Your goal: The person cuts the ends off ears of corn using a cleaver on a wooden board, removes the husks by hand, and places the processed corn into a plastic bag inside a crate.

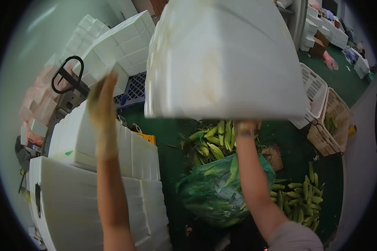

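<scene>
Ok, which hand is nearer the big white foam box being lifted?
Right. The right hand is under the foam box, touching its bottom edge. The left hand is raised to the box's left, apart from it, in front of the stacked foam boxes.

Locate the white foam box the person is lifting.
In the head view the white foam box is raised at upper centre, resting on the right hand, above the heap of green corn cobs; the gloved left hand is open beside it.

Green floor (171, 134), loose corn cobs (299, 196), green bag of corn (215, 192), stacked white foam boxes (83, 201), woven basket (333, 125)
</scene>
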Demonstrator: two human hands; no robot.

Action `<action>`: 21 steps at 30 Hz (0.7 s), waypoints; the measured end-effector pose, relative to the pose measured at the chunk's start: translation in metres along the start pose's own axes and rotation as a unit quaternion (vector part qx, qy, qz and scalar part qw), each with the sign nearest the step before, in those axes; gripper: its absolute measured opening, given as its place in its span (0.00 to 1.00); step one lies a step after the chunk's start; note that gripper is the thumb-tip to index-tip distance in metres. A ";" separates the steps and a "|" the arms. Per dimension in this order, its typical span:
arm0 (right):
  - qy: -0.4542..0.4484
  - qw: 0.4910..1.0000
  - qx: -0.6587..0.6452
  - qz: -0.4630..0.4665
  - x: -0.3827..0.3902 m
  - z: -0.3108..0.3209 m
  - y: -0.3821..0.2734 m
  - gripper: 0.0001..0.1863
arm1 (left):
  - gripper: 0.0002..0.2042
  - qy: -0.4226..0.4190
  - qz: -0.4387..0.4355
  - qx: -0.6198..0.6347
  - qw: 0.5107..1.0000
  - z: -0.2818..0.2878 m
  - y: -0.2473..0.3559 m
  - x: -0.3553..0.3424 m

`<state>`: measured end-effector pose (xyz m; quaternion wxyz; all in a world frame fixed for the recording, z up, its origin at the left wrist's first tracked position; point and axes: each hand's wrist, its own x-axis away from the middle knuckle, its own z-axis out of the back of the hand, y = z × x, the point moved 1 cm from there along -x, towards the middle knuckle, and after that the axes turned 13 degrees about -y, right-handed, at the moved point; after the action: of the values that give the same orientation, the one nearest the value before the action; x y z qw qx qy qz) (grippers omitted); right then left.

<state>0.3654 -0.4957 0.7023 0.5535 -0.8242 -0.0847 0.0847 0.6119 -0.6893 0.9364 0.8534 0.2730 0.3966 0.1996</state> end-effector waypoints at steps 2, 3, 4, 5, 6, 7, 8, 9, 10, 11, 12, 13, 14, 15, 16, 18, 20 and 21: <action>0.030 0.999 0.020 0.040 -0.063 -0.056 -0.006 0.23 | 0.21 0.016 0.199 -0.015 0.980 0.046 -0.048 0.097; 0.047 0.998 0.011 0.037 -0.091 -0.084 -0.005 0.23 | 0.20 -0.029 0.209 -0.131 0.969 0.070 -0.063 0.152; 0.059 0.998 -0.014 0.023 -0.118 -0.098 0.000 0.23 | 0.19 -0.046 0.316 -0.107 0.941 0.075 -0.063 0.200; 0.064 0.993 -0.100 0.012 -0.151 -0.099 0.016 0.22 | 0.18 -0.083 0.377 -0.056 0.921 0.081 -0.087 0.264; 0.072 0.982 -0.177 0.015 -0.188 -0.097 0.021 0.20 | 0.18 -0.055 0.358 -0.070 0.929 0.067 -0.120 0.336; 0.078 0.937 -0.340 -0.013 -0.216 -0.082 0.040 0.18 | 0.18 -0.160 0.441 -0.142 0.872 0.063 -0.163 0.419; 0.027 0.941 -0.337 0.016 -0.182 -0.102 0.062 0.14 | 0.16 -0.149 0.465 -0.135 0.862 0.087 -0.175 0.500; -0.017 0.948 -0.316 0.041 -0.126 -0.105 0.097 0.11 | 0.17 -0.160 0.525 -0.135 0.825 0.075 -0.100 0.479; 0.013 0.939 -0.341 -0.042 -0.076 -0.127 0.108 0.09 | 0.16 -0.129 0.565 -0.172 0.797 0.114 -0.089 0.556; -0.038 0.937 -0.346 -0.034 -0.048 -0.097 0.135 0.09 | 0.15 0.048 0.558 0.003 0.828 0.109 -0.085 0.610; -0.023 0.941 -0.326 -0.083 -0.001 -0.074 0.146 0.08 | 0.15 -0.118 0.572 -0.170 0.794 0.112 -0.073 0.622; -0.100 0.971 -0.203 -0.073 0.021 -0.018 0.164 0.17 | 0.15 -0.138 0.570 -0.160 0.794 0.099 -0.072 0.615; -0.098 0.978 -0.166 -0.081 0.052 0.040 0.177 0.26 | 0.15 -0.142 0.609 -0.095 0.775 0.078 -0.072 0.593; -0.097 0.982 -0.134 -0.093 0.085 0.090 0.188 0.37 | 0.15 -0.140 0.644 -0.036 0.752 0.064 -0.074 0.578; -0.104 0.982 -0.116 -0.111 0.124 0.125 0.200 0.48 | 0.16 -0.233 0.567 -0.125 0.780 0.074 -0.095 0.601; -0.056 0.959 0.041 -0.275 0.183 0.206 0.205 0.18 | 0.16 -0.273 0.545 -0.127 0.782 0.063 -0.119 0.595; -0.019 0.868 0.254 -0.426 0.221 0.236 0.167 0.16 | 0.17 -0.312 0.549 -0.120 0.766 0.052 -0.121 0.575; -0.012 0.843 0.298 -0.448 0.239 0.269 0.168 0.16 | 0.17 -0.322 0.550 -0.124 0.761 0.038 -0.120 0.566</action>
<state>0.5426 -0.2612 0.4356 0.7487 -0.4910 -0.4224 -0.1413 0.9998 -0.4782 0.5600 0.7010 0.3839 -0.1475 0.5826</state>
